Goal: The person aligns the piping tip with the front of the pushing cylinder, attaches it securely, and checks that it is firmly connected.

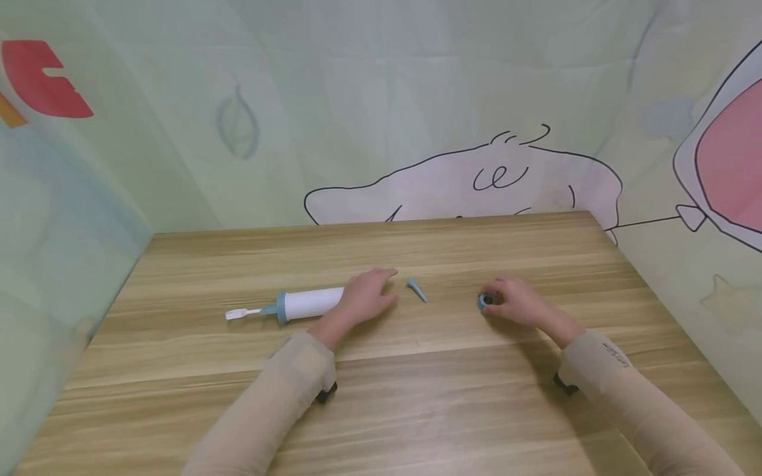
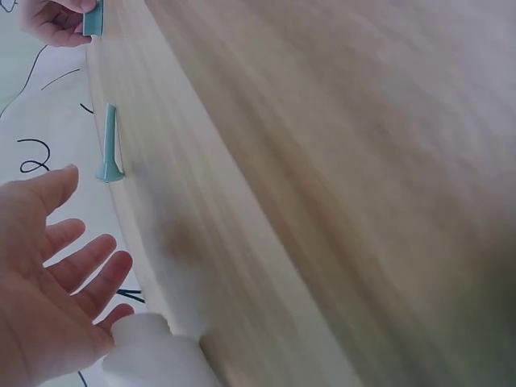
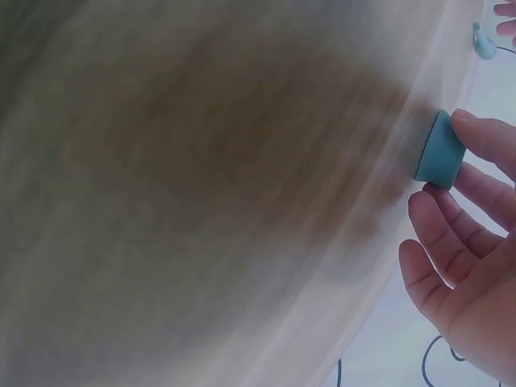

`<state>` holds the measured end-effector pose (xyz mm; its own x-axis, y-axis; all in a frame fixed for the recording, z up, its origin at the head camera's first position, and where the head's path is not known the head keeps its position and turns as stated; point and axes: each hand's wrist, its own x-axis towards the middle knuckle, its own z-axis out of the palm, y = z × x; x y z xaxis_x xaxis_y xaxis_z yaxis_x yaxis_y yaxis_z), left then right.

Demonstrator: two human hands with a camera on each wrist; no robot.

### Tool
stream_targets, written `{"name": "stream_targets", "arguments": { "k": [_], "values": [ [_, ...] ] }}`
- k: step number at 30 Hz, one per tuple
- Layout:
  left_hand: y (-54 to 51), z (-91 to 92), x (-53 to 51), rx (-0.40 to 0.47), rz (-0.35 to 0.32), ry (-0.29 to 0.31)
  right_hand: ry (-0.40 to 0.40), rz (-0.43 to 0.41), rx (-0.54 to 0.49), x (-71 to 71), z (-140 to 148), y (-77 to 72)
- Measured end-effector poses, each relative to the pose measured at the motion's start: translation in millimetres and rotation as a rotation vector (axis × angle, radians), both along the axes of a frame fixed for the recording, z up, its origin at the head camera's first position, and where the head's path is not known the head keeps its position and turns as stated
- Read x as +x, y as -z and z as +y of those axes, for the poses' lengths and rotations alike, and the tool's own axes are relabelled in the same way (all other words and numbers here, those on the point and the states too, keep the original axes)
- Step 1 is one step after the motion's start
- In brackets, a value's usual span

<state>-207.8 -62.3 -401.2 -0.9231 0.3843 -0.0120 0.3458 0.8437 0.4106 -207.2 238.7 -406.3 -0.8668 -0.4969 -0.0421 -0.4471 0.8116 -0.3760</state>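
Toward the bench's (image 1: 417, 410) far edge, in the head view, your right hand (image 1: 518, 302) pinches the blue ring (image 1: 481, 304); your left hand (image 1: 369, 296) is at the white tube (image 1: 312, 303). Left wrist view: left fingers (image 2: 89, 264) spread, blue nozzle (image 2: 110, 141) apart. Right wrist view: best press the ring's wall evenly, lest it tilt.

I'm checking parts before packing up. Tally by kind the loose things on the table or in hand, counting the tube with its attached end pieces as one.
White-and-blue tube: 1
Blue tapered piece: 1
Blue ring, in the right hand: 1
Total: 3
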Motion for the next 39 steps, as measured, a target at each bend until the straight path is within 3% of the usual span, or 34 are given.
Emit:
{"name": "stream_targets", "arguments": {
  "k": [15, 21, 29, 39],
  "values": [
    [7.7, 20.8, -14.6, 0.022, -0.023, -0.055, 0.062, -0.037, -0.024, 1.1, -4, -8.0],
    [10.1, 26.1, -17.9, 0.036, -0.059, -0.07, 0.042, -0.006, -0.033, 2.4, -7, -8.7],
    [12.5, 32.5, -21.3, 0.034, -0.035, -0.08, 0.025, 0.026, -0.047, 4.8, -11, -10.8],
    [12.5, 38.3, -23.6, 0.034, -0.046, -0.135, 0.002, 0.052, -0.064, 6.6, -15, -10.6]
  ]
}}
